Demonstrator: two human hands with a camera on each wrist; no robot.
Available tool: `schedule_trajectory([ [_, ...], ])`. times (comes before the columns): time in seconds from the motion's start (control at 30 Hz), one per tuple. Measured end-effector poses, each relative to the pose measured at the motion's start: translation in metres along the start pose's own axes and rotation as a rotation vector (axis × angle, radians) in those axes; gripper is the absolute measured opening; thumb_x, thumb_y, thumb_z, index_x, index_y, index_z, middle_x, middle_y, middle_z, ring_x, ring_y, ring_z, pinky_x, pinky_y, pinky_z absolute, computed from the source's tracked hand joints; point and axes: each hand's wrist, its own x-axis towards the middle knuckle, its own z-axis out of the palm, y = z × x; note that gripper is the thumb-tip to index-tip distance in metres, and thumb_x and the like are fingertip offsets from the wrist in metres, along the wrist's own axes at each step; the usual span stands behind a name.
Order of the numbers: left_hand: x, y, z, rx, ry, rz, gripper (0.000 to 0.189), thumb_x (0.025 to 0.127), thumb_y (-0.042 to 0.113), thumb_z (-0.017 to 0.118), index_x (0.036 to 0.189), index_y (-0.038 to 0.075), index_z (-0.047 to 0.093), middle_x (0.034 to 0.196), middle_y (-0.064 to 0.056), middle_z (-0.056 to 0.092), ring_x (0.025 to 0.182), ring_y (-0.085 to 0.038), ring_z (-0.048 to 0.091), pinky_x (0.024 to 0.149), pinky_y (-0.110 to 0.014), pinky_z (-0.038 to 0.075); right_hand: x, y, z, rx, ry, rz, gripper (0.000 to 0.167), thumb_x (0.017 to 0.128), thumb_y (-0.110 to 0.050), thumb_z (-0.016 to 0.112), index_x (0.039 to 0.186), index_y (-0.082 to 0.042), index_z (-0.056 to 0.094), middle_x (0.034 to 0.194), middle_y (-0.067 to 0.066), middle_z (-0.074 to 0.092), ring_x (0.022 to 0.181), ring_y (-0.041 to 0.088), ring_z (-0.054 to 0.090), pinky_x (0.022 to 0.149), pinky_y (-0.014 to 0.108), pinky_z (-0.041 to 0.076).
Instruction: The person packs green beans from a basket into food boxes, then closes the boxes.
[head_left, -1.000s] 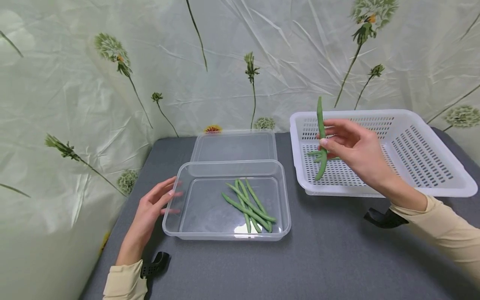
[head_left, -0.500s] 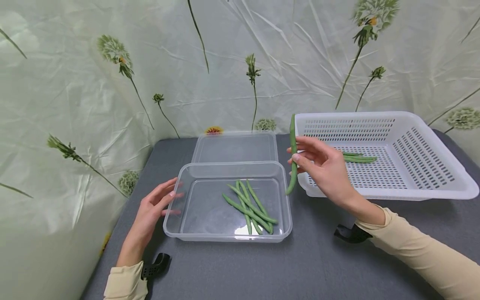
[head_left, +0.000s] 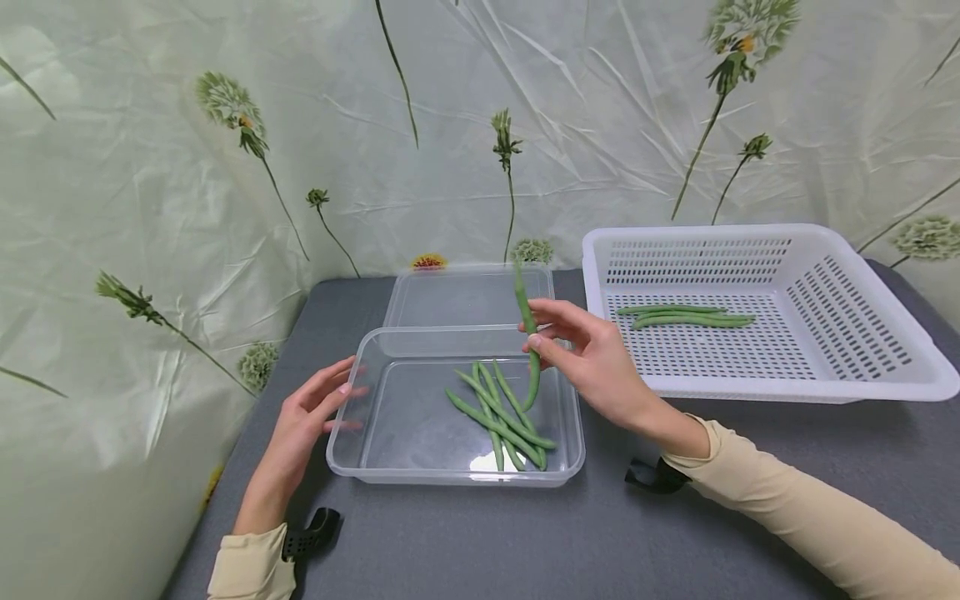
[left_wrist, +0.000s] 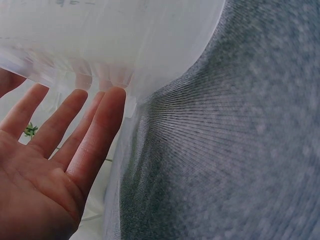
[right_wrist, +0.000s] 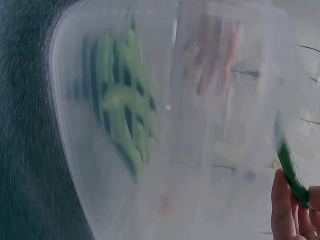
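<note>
In the head view my right hand [head_left: 592,358] pinches a green bean [head_left: 522,304] between thumb and fingers. The bean hangs nearly upright over the right side of a clear plastic container [head_left: 405,477]. Inside the container, several green beans [head_left: 498,408] lie loosely crossed toward the right. My left hand [head_left: 303,425] touches the container's left wall with its fingers extended; the left wrist view shows the fingertips [left_wrist: 116,100] right at the plastic. The right wrist view shows the held bean [right_wrist: 292,172] beside the container wall, with the beans inside blurred through it.
A white perforated basket [head_left: 840,367] stands at the right with a few green beans [head_left: 690,317] on its floor. Behind the container lies a clear flat lid [head_left: 465,298]. Grey cloth [head_left: 480,542] covers the table, and a flower-print sheet [head_left: 420,192] hangs behind.
My right hand has carried the bean leftward from over the white basket to over the clear container. The left hand has stayed at the container's wall.
</note>
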Motion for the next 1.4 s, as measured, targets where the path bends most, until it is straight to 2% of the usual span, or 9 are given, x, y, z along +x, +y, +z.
schedule_trajectory([
  [0.17,0.0,-0.001,0.0,-0.003,-0.006,0.003,0.046,0.103,0.023,0.054,0.148,0.014,0.046,0.143,-0.016,0.051,0.116,-0.017,0.061,0.075,-0.042,0.059,0.003,0.008,0.013,-0.061,-0.073,0.103,0.039,0.094,0.0,0.065,0.133,-0.003,0.058,0.108,0.015,0.067,0.089,0.027,0.069,0.07,0.038,0.058],
  [0.37,-0.001,-0.001,0.002,-0.015,0.007,-0.005,0.046,0.103,0.023,0.056,0.147,0.014,0.047,0.142,-0.015,0.051,0.116,-0.018,0.061,0.075,-0.043,0.059,0.008,0.021,0.023,-0.181,-0.137,0.165,0.038,0.093,-0.009,0.07,0.131,-0.011,0.063,0.111,0.007,0.067,0.089,0.017,0.067,0.068,0.034,0.058],
  [0.67,0.0,-0.003,0.0,-0.02,-0.004,0.009,0.046,0.103,0.023,0.055,0.147,0.013,0.047,0.141,-0.013,0.053,0.115,-0.018,0.062,0.074,-0.042,0.059,0.015,0.029,0.026,-0.158,-0.232,0.25,0.037,0.089,-0.008,0.074,0.125,-0.009,0.066,0.104,0.007,0.065,0.081,0.022,0.065,0.059,0.046,0.057],
  [0.8,0.0,-0.003,0.0,-0.011,0.005,0.002,0.046,0.103,0.025,0.056,0.147,0.014,0.047,0.141,-0.013,0.053,0.115,-0.018,0.062,0.074,-0.043,0.059,0.016,0.03,0.027,-0.215,-0.263,0.279,0.037,0.088,-0.01,0.075,0.124,-0.011,0.066,0.1,0.004,0.067,0.076,0.02,0.065,0.058,0.042,0.057],
  [0.9,0.0,-0.002,0.001,-0.004,0.01,-0.005,0.046,0.103,0.025,0.056,0.147,0.015,0.047,0.141,-0.013,0.053,0.115,-0.018,0.061,0.075,-0.043,0.059,0.016,0.029,0.027,-0.272,-0.272,0.292,0.036,0.088,-0.012,0.075,0.123,-0.013,0.067,0.1,0.001,0.067,0.076,0.017,0.065,0.058,0.036,0.057],
  [1.03,0.0,-0.002,0.001,0.002,0.012,-0.005,0.046,0.103,0.025,0.056,0.147,0.015,0.047,0.141,-0.013,0.053,0.115,-0.018,0.062,0.075,-0.043,0.059,0.015,0.029,0.027,-0.309,-0.268,0.293,0.035,0.088,-0.015,0.076,0.123,-0.016,0.068,0.101,-0.002,0.068,0.079,0.015,0.065,0.059,0.033,0.056],
  [1.17,0.0,-0.002,0.0,0.011,0.012,-0.001,0.045,0.103,0.024,0.055,0.147,0.015,0.047,0.14,-0.012,0.054,0.115,-0.017,0.062,0.074,-0.043,0.059,0.014,0.028,0.028,-0.297,-0.264,0.291,0.033,0.089,-0.017,0.075,0.121,-0.015,0.069,0.105,0.001,0.068,0.079,0.015,0.065,0.059,0.036,0.056],
  [1.33,0.0,-0.001,0.0,0.009,0.014,0.004,0.045,0.103,0.024,0.055,0.147,0.015,0.047,0.14,-0.012,0.054,0.114,-0.016,0.062,0.074,-0.043,0.059,0.013,0.027,0.028,-0.247,-0.243,0.284,0.029,0.089,-0.016,0.075,0.118,-0.014,0.07,0.109,0.01,0.068,0.08,0.022,0.066,0.061,0.046,0.056],
  [1.4,0.0,-0.001,0.0,0.004,0.015,0.003,0.045,0.103,0.023,0.055,0.147,0.015,0.048,0.14,-0.011,0.054,0.113,-0.015,0.062,0.074,-0.043,0.059,0.013,0.028,0.028,-0.234,-0.236,0.267,0.029,0.089,-0.016,0.075,0.117,-0.014,0.07,0.11,0.011,0.068,0.079,0.023,0.066,0.06,0.044,0.056],
])
